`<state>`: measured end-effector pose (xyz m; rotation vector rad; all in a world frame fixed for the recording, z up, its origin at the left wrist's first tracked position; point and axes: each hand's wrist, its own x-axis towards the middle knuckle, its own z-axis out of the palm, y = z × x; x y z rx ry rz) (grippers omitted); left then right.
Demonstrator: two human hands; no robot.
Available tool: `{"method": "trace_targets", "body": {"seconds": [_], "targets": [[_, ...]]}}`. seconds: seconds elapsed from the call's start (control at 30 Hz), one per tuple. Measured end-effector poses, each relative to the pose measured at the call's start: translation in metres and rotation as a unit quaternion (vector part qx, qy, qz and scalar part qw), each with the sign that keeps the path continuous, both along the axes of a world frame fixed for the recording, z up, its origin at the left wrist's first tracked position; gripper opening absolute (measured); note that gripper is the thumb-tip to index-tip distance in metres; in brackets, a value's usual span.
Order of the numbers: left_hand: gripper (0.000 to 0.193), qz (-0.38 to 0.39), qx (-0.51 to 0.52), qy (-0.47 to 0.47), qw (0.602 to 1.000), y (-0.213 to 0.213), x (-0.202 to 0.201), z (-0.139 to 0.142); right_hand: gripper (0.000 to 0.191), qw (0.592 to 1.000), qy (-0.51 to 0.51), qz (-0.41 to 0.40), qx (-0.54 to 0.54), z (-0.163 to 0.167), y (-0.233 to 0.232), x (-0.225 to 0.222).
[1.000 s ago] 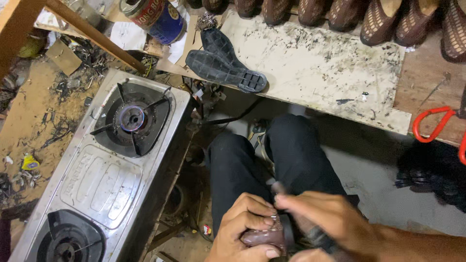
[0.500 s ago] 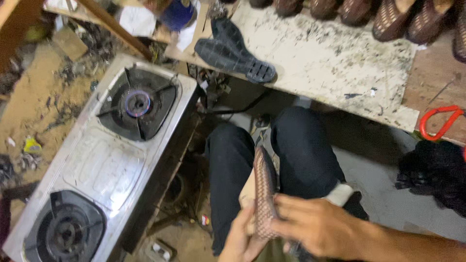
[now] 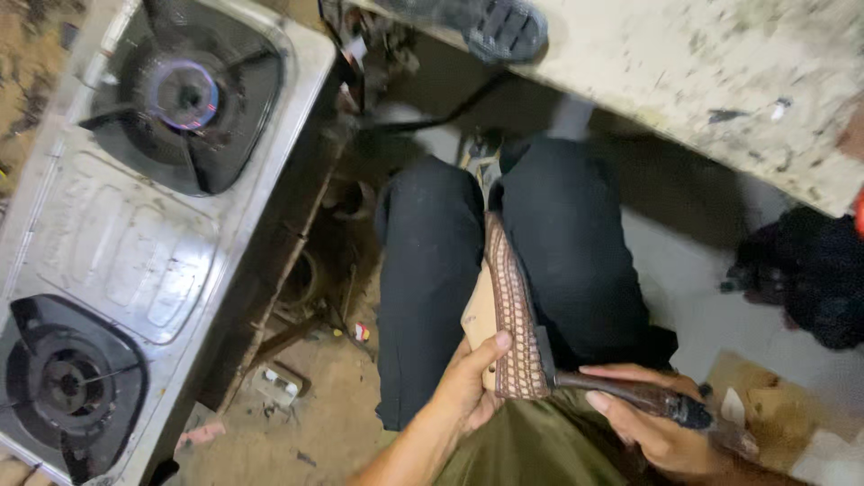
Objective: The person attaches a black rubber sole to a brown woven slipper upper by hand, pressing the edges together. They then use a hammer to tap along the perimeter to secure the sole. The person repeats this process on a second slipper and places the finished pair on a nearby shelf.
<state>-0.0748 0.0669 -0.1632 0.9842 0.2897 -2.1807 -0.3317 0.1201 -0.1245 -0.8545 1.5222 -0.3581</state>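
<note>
Two bare hands work low over the person's lap, above black trousers (image 3: 432, 297) and an olive-green garment (image 3: 540, 445). One of them, the left hand (image 3: 468, 387), cups a brown shoe upper (image 3: 513, 315) from below, with the thumb pressed on the woven, lattice-patterned side near its lower end; the fingers are curled around it in a holding grip. That shoe upper stands on edge between the two knees, running up from the palm toward the table (image 3: 684, 72), with a pale tan inner layer showing along its left side. Across from it, the right hand (image 3: 661, 432) is wrapped around the dark brown handle of a knife (image 3: 621, 391), whose head reaches left and meets the lower right edge of the shoe upper. Whether its blade cuts into the material cannot be told.

At the left stands a steel two-burner gas stove (image 3: 135, 243), its far burner lit with a blue flame. A black shoe sole (image 3: 499, 27) hangs over the near edge of the pale, stained table at the top. Off to the right, a dark bundle (image 3: 805, 270) lies on the floor.
</note>
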Motion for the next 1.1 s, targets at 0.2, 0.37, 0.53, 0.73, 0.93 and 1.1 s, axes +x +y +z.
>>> {"method": "trace_targets", "body": {"seconds": [0.2, 0.37, 0.53, 0.73, 0.93, 1.1], "targets": [[0.065, -0.053, -0.044, -0.087, 0.994, -0.005, -0.001, -0.008, 0.033, 0.995, -0.063, 0.065, -0.038, -0.014, -0.019, -0.001], [0.068, -0.077, 0.006, -0.071, 0.994, -0.01, 0.003, -0.01, 0.036, 0.982, -0.064, 0.097, 0.151, -0.031, -0.03, -0.021], [0.067, -0.076, 0.013, -0.052, 0.996, 0.003, 0.009, -0.019, 0.035, 0.992, -0.072, 0.012, 0.099, -0.037, -0.01, -0.029], [0.065, -0.08, -0.016, -0.034, 0.996, 0.004, 0.011, -0.03, 0.028, 0.975, -0.135, 0.145, -0.096, -0.028, -0.04, -0.01], [0.066, -0.077, -0.02, -0.036, 0.996, -0.002, 0.012, -0.024, 0.037, 0.972, -0.07, 0.072, 0.213, -0.013, -0.081, -0.008], [0.069, -0.087, -0.015, -0.037, 0.995, 0.005, 0.021, -0.024, 0.039, 0.97, -0.129, -0.076, 0.192, -0.015, -0.061, 0.006]]}}
